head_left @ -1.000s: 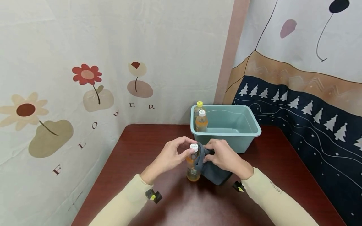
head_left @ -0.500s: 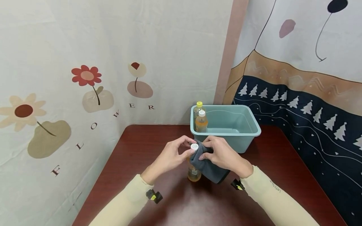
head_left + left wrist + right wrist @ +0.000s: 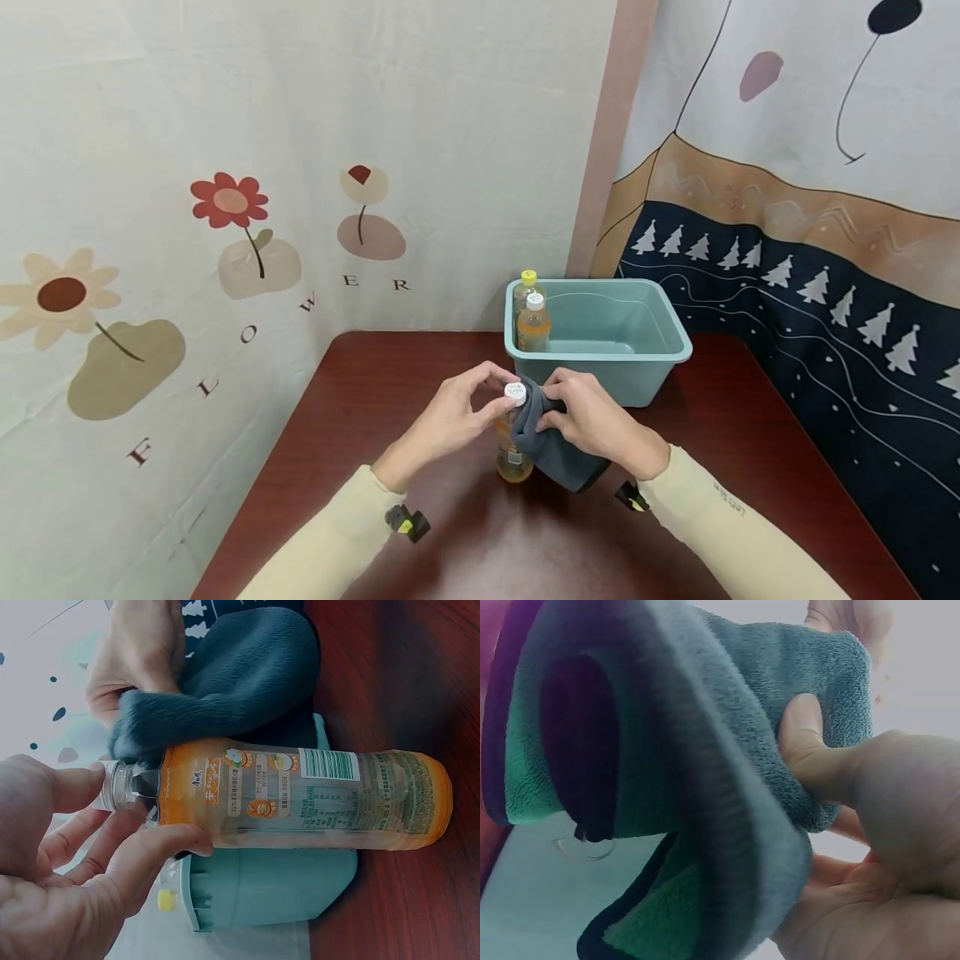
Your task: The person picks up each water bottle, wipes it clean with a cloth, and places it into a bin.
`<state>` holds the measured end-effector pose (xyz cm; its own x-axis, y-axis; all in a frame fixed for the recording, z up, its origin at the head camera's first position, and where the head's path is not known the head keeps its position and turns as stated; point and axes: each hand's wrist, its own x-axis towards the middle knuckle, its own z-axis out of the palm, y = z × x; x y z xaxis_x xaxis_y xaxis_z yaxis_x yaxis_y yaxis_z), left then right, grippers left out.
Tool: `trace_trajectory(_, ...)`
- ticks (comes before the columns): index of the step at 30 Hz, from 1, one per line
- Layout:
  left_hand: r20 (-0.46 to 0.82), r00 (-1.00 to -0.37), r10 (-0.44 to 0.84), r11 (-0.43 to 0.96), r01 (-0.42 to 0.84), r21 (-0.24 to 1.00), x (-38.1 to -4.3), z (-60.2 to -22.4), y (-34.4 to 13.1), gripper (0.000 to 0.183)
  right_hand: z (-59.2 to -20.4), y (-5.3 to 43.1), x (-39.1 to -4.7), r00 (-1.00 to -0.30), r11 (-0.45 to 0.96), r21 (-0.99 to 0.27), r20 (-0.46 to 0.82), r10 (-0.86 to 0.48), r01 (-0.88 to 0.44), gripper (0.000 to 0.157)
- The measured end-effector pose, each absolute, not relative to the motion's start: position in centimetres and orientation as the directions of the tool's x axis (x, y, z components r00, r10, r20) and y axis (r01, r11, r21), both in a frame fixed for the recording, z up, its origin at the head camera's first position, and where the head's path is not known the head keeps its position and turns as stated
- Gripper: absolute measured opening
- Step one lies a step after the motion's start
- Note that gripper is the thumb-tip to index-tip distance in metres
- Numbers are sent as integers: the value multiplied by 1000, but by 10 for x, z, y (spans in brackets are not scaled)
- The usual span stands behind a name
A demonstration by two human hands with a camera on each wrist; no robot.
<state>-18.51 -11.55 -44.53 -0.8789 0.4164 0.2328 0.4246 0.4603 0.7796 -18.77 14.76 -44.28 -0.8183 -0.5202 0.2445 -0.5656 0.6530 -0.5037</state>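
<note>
An orange-labelled drink bottle [image 3: 262, 791] with a white cap [image 3: 515, 393] stands upright on the table. My left hand [image 3: 459, 406] holds it at the cap and neck, thumb and fingers on either side. A dark grey-blue towel [image 3: 562, 458] is pinched in my right hand [image 3: 596, 418], just right of the bottle. Its bunched upper part lies against the bottle's neck and shoulder, covering some of the right side. In the right wrist view the thumb presses into the towel [image 3: 742, 735], whose folds hang loose with dark edging.
A pale teal plastic bin [image 3: 600, 357] stands behind my hands at the back of the dark red table [image 3: 397, 367]. Inside its left end are a yellow-capped bottle [image 3: 528, 279] and a white-capped bottle [image 3: 534, 327]. Printed cloth [image 3: 450, 125] hangs behind the table.
My right hand has shifted the towel left over the bottle's neck, then slightly back right, baring more of the bottle. The left hand has stayed at the cap.
</note>
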Motion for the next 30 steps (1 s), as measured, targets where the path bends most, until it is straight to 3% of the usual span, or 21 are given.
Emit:
trace_trajectory(17, 243, -871, 427, 441, 435, 785, -186, -445, -117, 28, -503, 147, -204, -750, 643, -424, 152, -643, -638, 22)
trace_trajectory(30, 239, -871, 430, 455, 438, 775, -185, -444, -115, 26, -528, 145, -207, -747, 617, -506, 87, -660, -604, 23)
